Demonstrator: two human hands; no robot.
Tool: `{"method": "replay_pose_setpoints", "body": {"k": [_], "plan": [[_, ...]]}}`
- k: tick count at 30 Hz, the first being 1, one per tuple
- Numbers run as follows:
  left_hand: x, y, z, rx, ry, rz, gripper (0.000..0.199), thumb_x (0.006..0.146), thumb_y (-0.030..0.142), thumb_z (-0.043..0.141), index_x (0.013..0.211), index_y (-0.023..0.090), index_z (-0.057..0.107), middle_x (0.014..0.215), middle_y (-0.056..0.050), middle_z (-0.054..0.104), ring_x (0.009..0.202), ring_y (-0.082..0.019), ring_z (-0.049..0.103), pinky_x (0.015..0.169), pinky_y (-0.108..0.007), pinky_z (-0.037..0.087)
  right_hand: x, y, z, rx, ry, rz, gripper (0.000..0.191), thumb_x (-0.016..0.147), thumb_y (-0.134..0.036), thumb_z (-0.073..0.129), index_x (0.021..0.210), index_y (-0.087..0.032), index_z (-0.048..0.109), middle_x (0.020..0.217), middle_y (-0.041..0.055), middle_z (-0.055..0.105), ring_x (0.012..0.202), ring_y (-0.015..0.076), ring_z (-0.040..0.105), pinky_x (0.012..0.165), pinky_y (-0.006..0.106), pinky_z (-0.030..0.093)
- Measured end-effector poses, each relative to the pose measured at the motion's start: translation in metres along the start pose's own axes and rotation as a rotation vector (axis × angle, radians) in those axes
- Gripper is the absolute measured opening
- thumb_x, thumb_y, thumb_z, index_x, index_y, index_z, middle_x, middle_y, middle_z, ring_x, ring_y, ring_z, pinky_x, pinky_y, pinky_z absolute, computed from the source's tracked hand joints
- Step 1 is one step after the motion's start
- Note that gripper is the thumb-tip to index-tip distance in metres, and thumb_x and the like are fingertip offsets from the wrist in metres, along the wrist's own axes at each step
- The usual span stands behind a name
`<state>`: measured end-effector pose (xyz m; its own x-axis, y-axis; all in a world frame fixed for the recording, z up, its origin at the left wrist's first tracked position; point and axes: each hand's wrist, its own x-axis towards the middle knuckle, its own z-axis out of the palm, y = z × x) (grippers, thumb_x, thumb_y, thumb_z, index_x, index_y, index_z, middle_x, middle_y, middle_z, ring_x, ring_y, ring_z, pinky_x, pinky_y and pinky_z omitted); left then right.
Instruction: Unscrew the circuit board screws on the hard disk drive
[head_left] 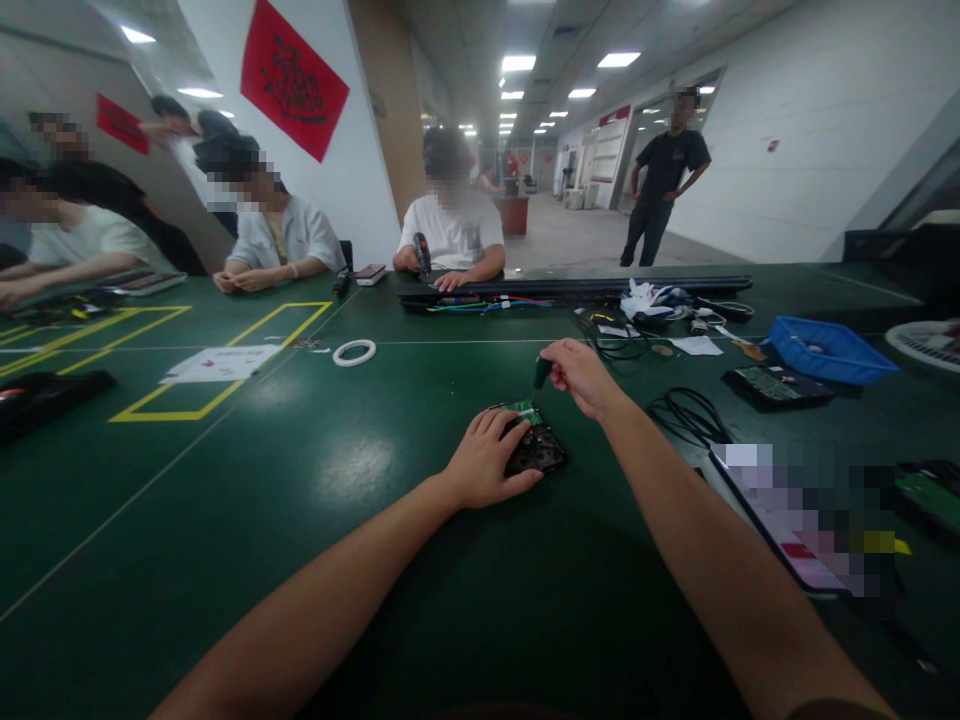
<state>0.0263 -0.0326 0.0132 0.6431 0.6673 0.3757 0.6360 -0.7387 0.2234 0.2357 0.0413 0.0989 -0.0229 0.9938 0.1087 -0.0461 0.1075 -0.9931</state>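
Note:
A small black device with a green circuit board point(546, 450) lies on the green table point(405, 600), in front of me. My left hand point(491, 458) rests over its left side, fingers spread across the board and thumb along the near edge, hiding part of it. Above the far right corner of the device, my right hand point(581, 375) grips the dark green handle of a screwdriver point(541, 372). The tool points down with its thin shaft toward the board; whether the tip touches a screw is too small to tell.
Beyond the device, a long black panel point(585, 287) crosses the table. Black cables point(690, 415), a blue tray point(825, 350), another opened device point(780, 385) and a tablet-like screen point(787, 520) lie right. A white tape ring point(354, 352) sits left. People sit opposite.

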Motion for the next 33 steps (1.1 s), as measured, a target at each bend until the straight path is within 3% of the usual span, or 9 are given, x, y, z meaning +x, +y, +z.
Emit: {"method": "replay_pose_setpoints", "body": {"k": [7, 21, 28, 33], "plan": [[0.000, 0.000, 0.001, -0.002, 0.012, 0.009, 0.083, 0.090, 0.073, 0.055, 0.155, 0.022, 0.043, 0.150, -0.015, 0.046, 0.141, -0.038, 0.041, 0.123, -0.059, 0.026, 0.001, -0.001, -0.002, 0.017, -0.040, 0.030, 0.011, 0.083, -0.028, 0.064, 0.088, -0.018, 0.064, 0.084, 0.0052, 0.070, 0.047, 0.0075, 0.046, 0.036, 0.021, 0.022], [0.000, -0.001, 0.001, 0.005, 0.009, 0.014, 0.084, 0.090, 0.073, 0.054, 0.155, 0.021, 0.042, 0.150, -0.015, 0.045, 0.141, -0.038, 0.040, 0.123, -0.059, 0.026, -0.004, -0.009, -0.003, 0.079, -0.126, 0.115, 0.024, 0.091, -0.026, 0.052, 0.094, -0.014, 0.072, 0.090, 0.0111, 0.073, 0.047, 0.0085, 0.045, 0.038, 0.023, 0.023], [0.000, 0.000, 0.001, 0.014, 0.009, 0.010, 0.083, 0.090, 0.073, 0.054, 0.154, 0.020, 0.044, 0.149, -0.016, 0.046, 0.141, -0.038, 0.040, 0.123, -0.058, 0.026, -0.005, -0.011, 0.000, 0.187, -0.152, 0.224, 0.017, 0.095, -0.026, 0.051, 0.089, -0.015, 0.062, 0.091, 0.0148, 0.076, 0.051, 0.0108, 0.052, 0.042, 0.022, 0.034], [0.000, 0.000, 0.001, -0.011, 0.016, 0.012, 0.083, 0.090, 0.073, 0.055, 0.155, 0.022, 0.043, 0.150, -0.015, 0.046, 0.141, -0.038, 0.040, 0.123, -0.060, 0.026, -0.006, -0.010, 0.002, 0.268, -0.161, 0.253, 0.011, 0.097, -0.025, 0.054, 0.091, -0.017, 0.060, 0.086, 0.0107, 0.073, 0.055, 0.0116, 0.057, 0.045, 0.020, 0.041]]}}
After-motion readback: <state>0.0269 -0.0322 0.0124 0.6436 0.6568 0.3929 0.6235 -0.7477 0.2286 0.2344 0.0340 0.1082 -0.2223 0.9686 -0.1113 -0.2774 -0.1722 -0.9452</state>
